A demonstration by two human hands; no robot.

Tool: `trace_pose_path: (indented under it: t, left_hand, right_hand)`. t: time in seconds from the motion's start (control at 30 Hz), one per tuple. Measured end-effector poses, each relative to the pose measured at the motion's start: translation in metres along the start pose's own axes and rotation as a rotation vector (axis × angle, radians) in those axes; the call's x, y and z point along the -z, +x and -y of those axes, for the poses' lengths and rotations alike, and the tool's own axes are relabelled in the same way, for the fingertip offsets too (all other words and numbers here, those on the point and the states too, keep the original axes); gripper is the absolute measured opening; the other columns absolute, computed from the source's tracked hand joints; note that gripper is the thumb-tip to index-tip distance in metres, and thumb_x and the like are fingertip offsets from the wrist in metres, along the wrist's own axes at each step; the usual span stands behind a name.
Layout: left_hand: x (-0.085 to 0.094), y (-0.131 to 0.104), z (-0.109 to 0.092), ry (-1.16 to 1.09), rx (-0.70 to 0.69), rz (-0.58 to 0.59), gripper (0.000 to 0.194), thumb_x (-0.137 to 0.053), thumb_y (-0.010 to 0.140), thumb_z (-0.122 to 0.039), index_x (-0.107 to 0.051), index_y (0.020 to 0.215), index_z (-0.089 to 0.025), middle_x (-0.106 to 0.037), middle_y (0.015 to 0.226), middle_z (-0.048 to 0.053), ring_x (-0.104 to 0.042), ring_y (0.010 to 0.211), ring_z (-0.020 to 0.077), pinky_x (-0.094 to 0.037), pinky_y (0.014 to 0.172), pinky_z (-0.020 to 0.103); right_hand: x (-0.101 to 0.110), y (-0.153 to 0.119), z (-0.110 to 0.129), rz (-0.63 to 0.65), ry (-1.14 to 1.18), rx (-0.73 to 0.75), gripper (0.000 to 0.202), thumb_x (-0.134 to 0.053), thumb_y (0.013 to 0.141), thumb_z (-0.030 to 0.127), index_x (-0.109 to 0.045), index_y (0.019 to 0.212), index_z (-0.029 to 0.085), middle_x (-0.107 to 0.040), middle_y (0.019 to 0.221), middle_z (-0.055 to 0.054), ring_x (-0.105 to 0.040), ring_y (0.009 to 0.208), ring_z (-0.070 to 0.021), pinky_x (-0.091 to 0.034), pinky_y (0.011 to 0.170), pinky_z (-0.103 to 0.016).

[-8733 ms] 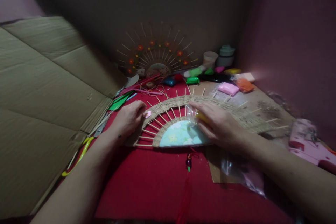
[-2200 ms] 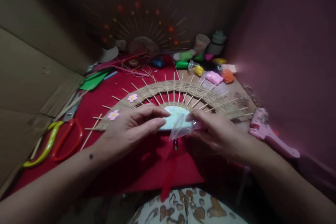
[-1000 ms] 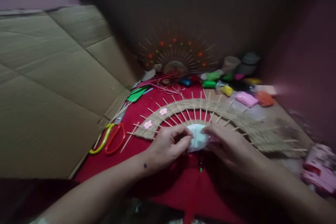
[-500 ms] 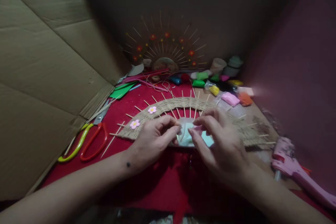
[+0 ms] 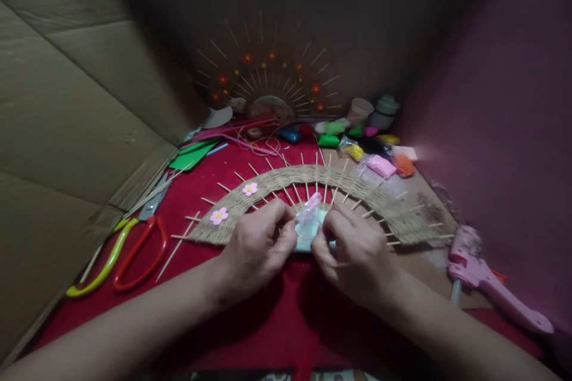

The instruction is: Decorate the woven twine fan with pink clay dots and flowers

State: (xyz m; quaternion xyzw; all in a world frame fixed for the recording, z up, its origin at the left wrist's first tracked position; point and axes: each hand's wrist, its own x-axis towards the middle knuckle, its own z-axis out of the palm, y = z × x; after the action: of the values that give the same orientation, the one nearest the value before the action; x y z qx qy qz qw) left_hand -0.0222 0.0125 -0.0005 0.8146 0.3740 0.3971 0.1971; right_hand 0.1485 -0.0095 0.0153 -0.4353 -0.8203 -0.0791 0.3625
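Observation:
A small clear plastic packet (image 5: 308, 212) with a bit of pink in it stands between my hands. My left hand (image 5: 259, 239) is closed in a pinch at its left edge. Opposite, the curled fingers of my right hand (image 5: 355, 250) pinch its right side; the fingertips are partly hidden. Under the packet lies a pale blue piece (image 5: 304, 245) at the middle of a fan-shaped frame. The frame's woven twine band (image 5: 330, 175) arches over thin sticks. Two pink flowers with yellow centres, an upper flower (image 5: 250, 189) and a lower flower (image 5: 218, 216), sit on its left part.
Red-and-yellow-handled scissors (image 5: 152, 214) lie left, beside a cardboard wall (image 5: 89, 131). A pink glue gun (image 5: 487, 286) rests at right. Several coloured clay packs, including a pink pack (image 5: 381, 166), lie behind the band. A flowered fan (image 5: 268, 80) leans at the back.
My right hand has come down and closed on the packet's side. The packet with the pink bit now shows upright between my hands. The whole view has shifted slightly.

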Motion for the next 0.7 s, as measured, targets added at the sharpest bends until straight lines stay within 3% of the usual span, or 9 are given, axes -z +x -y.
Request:
trace_pose_path:
  t: [0.1, 0.3, 0.4, 0.47, 0.53, 0.6, 0.7]
  left_hand:
    - [-0.002, -0.003, 0.0, 0.158, -0.134, -0.044, 0.008, -0.047, 0.085, -0.011, -0.056, 0.087, -0.011, -0.059, 0.073, 0.003, -0.057, 0.062, 0.0116, -0.046, 0.057, 0.023]
    - [-0.006, -0.003, -0.008, 0.146, -0.092, -0.029, 0.028, -0.054, 0.084, -0.015, -0.049, 0.112, -0.011, -0.061, 0.09, 0.006, -0.061, 0.074, 0.0127, -0.049, 0.064, 0.022]
    - [-0.006, -0.001, -0.006, 0.133, -0.167, -0.006, 0.023, -0.047, 0.088, -0.012, -0.054, 0.109, -0.01, -0.063, 0.092, 0.009, -0.062, 0.083, 0.0162, -0.051, 0.074, 0.027]
    - [-0.004, 0.0, -0.004, 0.037, -0.116, -0.017, 0.022, -0.045, 0.088, -0.012, -0.058, 0.106, -0.011, -0.066, 0.09, 0.009, -0.064, 0.084, 0.0169, -0.051, 0.076, 0.028]
    - [0.0, 0.003, -0.003, -0.171, 0.101, -0.025, 0.02, -0.045, 0.089, -0.018, -0.06, 0.103, -0.014, -0.068, 0.081, 0.006, -0.065, 0.073, 0.0155, -0.053, 0.067, 0.026]
    - [0.005, 0.006, -0.006, -0.414, 0.37, -0.014, 0.02, -0.047, 0.09, -0.027, -0.06, 0.099, -0.015, -0.067, 0.07, 0.002, -0.062, 0.058, 0.013, -0.052, 0.055, 0.023]
    - [0.009, 0.01, -0.011, -0.629, 0.558, 0.022, 0.02, -0.055, 0.086, -0.031, -0.062, 0.096, -0.015, -0.067, 0.066, 0.001, -0.061, 0.053, 0.0114, -0.051, 0.052, 0.022]
  right_hand:
    - [-0.002, -0.004, 0.002, -0.03, -0.032, 0.028, 0.019, -0.047, 0.079, 0.011, -0.05, 0.061, 0.017, -0.044, 0.057, -0.002, -0.039, 0.052, -0.0143, -0.031, 0.05, -0.029]
    - [-0.007, -0.012, 0.004, -0.047, -0.041, 0.143, 0.024, -0.045, 0.086, 0.012, -0.048, 0.063, 0.019, -0.048, 0.058, -0.004, -0.043, 0.056, -0.016, -0.033, 0.052, -0.029]
    - [-0.005, -0.014, 0.004, -0.045, 0.043, 0.26, 0.022, -0.045, 0.085, 0.008, -0.046, 0.065, 0.02, -0.051, 0.06, -0.004, -0.043, 0.056, -0.0157, -0.035, 0.051, -0.029]
    - [-0.001, -0.013, 0.002, -0.07, 0.137, 0.279, 0.015, -0.047, 0.082, 0.007, -0.048, 0.072, 0.018, -0.053, 0.064, -0.005, -0.047, 0.06, -0.016, -0.038, 0.053, -0.029]
    - [0.003, -0.011, -0.003, -0.153, 0.24, 0.172, 0.008, -0.05, 0.081, 0.009, -0.05, 0.082, 0.017, -0.054, 0.074, -0.006, -0.051, 0.068, -0.0166, -0.042, 0.059, -0.03]
    - [0.004, -0.008, -0.009, -0.245, 0.326, -0.054, 0.01, -0.052, 0.083, 0.013, -0.051, 0.092, 0.017, -0.053, 0.082, -0.005, -0.052, 0.074, -0.0161, -0.044, 0.066, -0.031]
    - [0.001, -0.004, -0.017, -0.181, 0.539, -0.413, 0.01, -0.049, 0.09, 0.023, -0.053, 0.098, 0.018, -0.052, 0.08, -0.001, -0.051, 0.07, -0.0128, -0.043, 0.065, -0.028]
